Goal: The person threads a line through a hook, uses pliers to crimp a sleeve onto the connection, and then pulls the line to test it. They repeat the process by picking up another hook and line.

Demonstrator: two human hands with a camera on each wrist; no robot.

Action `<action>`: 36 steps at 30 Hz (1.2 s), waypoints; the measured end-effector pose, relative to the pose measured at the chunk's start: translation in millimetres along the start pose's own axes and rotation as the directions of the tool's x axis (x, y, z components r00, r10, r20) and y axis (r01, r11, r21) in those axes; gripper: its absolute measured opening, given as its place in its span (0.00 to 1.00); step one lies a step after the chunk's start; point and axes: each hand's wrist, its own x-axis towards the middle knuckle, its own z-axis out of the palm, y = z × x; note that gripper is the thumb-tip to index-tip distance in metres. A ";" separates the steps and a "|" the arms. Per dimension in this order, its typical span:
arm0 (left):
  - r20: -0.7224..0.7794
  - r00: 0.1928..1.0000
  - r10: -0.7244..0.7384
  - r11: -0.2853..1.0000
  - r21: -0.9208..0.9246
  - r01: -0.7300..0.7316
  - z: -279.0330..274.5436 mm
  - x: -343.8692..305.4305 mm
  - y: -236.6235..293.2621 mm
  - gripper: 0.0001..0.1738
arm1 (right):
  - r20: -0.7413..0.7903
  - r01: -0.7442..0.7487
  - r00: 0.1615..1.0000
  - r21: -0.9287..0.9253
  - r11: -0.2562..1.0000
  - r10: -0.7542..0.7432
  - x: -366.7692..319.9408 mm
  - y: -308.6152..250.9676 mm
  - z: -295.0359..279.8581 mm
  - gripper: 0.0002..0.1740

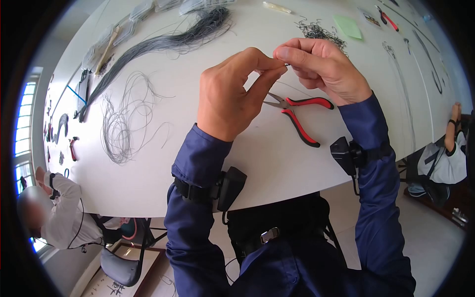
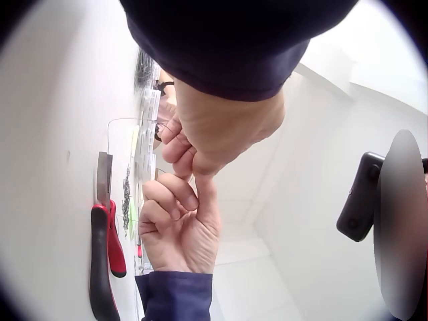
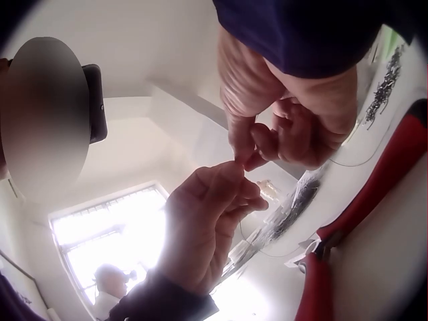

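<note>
Both hands meet above the white table, fingertips close together. My left hand (image 1: 225, 96) pinches between thumb and forefinger a thin grey wire, of which a tiny dark bit shows at the tips. From the other side, my right hand (image 1: 329, 69) pinches it too, its other fingers curled in. The wire (image 3: 354, 165) trails in a loose curve past the hands in the right wrist view. Fingertips hide most of the pinched part, and I cannot tell whether a small hook is there. Red-and-black pliers (image 1: 309, 101) lie just below the hands, jaws apart.
Small dark hooks (image 1: 321, 32) lie heaped beyond the right hand, beside a green paper (image 1: 348, 26). Leftward are a tangled wire coil (image 1: 118, 123) and a long grey wire bundle (image 1: 168, 42). Other people sit at the left (image 1: 59, 218) and right (image 1: 443, 158).
</note>
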 end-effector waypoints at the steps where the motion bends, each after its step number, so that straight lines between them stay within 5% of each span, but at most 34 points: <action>1: -0.006 1.000 0.002 1.000 -0.009 -0.002 0.3 -0.2 -0.4 0.04 | 0.005 -0.022 1.000 0.023 0.999 0.022 0.6 0.8 -0.5 0.17; 14: -0.132 0.975 -0.178 0.964 -0.224 0.146 3.2 0.6 -5.6 0.04 | -0.013 0.019 1.000 -0.025 0.999 -0.019 -1.4 -0.4 4.1 0.14; 20: -0.222 0.961 -0.166 0.968 -0.225 0.115 8.1 1.8 -14.6 0.04 | -0.110 0.246 0.952 -0.276 0.929 -0.285 1.7 12.2 12.4 0.13; 26: -0.098 0.983 -0.155 0.988 0.008 0.157 2.8 1.8 -10.3 0.04 | -0.072 0.263 0.889 -0.728 0.633 -0.451 -9.1 -3.3 17.7 0.08; 29: -0.019 0.993 -0.115 0.993 0.030 0.115 3.8 0.7 -9.4 0.04 | -0.067 0.307 0.875 -0.690 0.656 -0.480 -6.9 -2.8 10.2 0.09; 32: 0.029 0.998 -0.064 0.998 -0.021 0.065 3.8 0.3 -6.0 0.04 | -0.036 0.392 0.889 -0.456 0.799 -0.457 0.7 6.5 2.0 0.11; 36: 0.051 0.998 -0.041 0.995 -0.085 0.046 1.8 0.1 -2.9 0.04 | 0.004 0.256 0.964 -0.277 0.926 -0.266 -2.8 -3.0 -5.1 0.13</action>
